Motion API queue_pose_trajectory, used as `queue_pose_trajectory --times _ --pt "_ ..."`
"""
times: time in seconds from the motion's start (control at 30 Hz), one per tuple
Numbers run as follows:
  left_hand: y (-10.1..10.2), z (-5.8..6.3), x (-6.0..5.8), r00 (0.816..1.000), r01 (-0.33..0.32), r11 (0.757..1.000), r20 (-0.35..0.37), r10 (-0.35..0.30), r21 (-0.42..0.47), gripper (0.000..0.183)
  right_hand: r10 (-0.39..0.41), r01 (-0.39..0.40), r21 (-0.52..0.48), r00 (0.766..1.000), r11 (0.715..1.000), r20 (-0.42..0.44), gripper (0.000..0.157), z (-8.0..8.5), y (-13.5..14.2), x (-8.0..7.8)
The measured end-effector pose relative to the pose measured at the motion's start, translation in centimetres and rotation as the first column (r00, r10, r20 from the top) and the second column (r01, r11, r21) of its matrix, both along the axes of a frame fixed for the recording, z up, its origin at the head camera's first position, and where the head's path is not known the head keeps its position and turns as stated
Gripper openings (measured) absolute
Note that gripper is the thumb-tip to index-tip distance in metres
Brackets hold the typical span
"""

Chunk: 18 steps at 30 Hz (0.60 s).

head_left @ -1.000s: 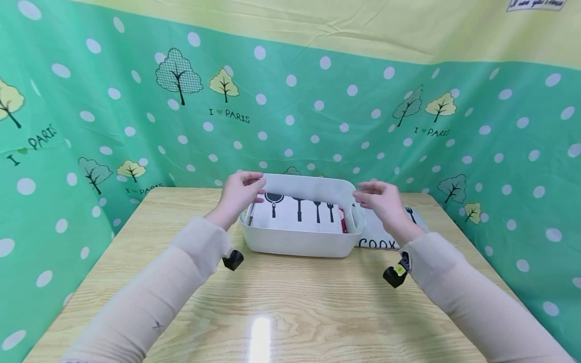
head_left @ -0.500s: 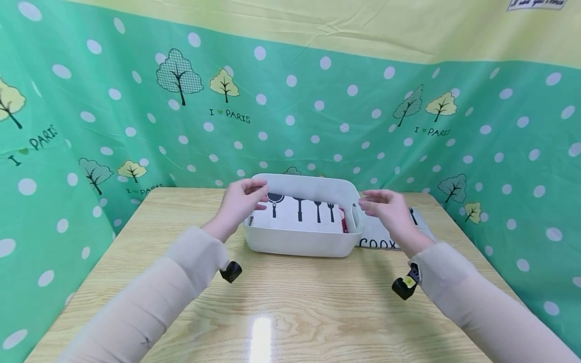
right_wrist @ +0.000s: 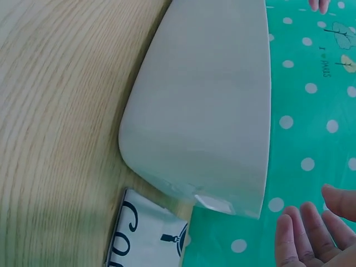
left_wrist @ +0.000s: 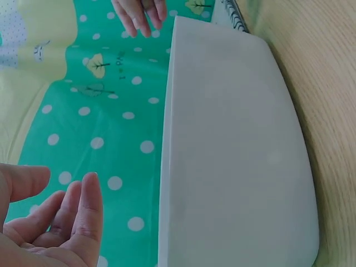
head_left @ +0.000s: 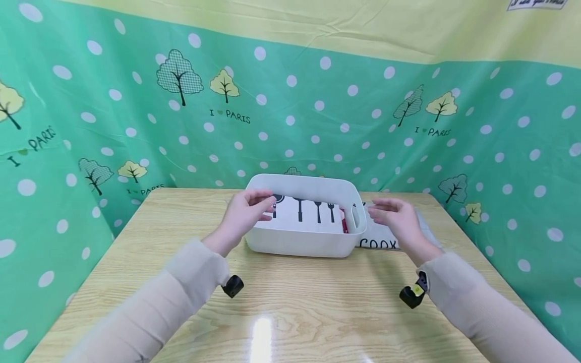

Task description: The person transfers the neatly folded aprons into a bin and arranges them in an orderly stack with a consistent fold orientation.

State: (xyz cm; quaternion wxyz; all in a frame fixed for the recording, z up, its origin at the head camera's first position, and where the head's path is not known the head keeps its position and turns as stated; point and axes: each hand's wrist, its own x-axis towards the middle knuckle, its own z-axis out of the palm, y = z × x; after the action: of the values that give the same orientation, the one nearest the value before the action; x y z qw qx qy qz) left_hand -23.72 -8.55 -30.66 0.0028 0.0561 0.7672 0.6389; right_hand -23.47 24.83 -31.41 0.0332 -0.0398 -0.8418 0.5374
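A white plastic basket (head_left: 299, 244) with a handle slot in its right end stands near the back of the table. In it lies a white folded cloth (head_left: 308, 217) printed with black utensils, and a small red item (head_left: 344, 222) shows at its right. My left hand (head_left: 240, 217) hovers at the basket's left front corner, fingers loosely bent, holding nothing. To the right of the basket, my right hand (head_left: 399, 222) hangs above a second printed cloth or mat (head_left: 381, 234) lettered "COOK". Both wrist views show the hands' fingers apart from the basket.
The wooden table (head_left: 290, 307) reaches toward me, with a bright light reflection (head_left: 260, 338) on it. A green dotted curtain (head_left: 290, 126) hangs behind and at both sides. Black wrist cameras hang under both sleeves.
My left hand has moved slightly down and right, now in front of the basket's left end. My right hand has drawn down and right, away from the basket. The basket looks unmoved.
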Motion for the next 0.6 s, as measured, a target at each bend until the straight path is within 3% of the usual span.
queue_pose_trajectory --times 0.6 --pt "1.7 -2.3 2.1 0.998 0.024 0.996 0.048 -0.028 0.083 0.034 -0.083 0.083 0.019 0.995 0.996 0.053 0.050 -2.7 3.0 0.1"
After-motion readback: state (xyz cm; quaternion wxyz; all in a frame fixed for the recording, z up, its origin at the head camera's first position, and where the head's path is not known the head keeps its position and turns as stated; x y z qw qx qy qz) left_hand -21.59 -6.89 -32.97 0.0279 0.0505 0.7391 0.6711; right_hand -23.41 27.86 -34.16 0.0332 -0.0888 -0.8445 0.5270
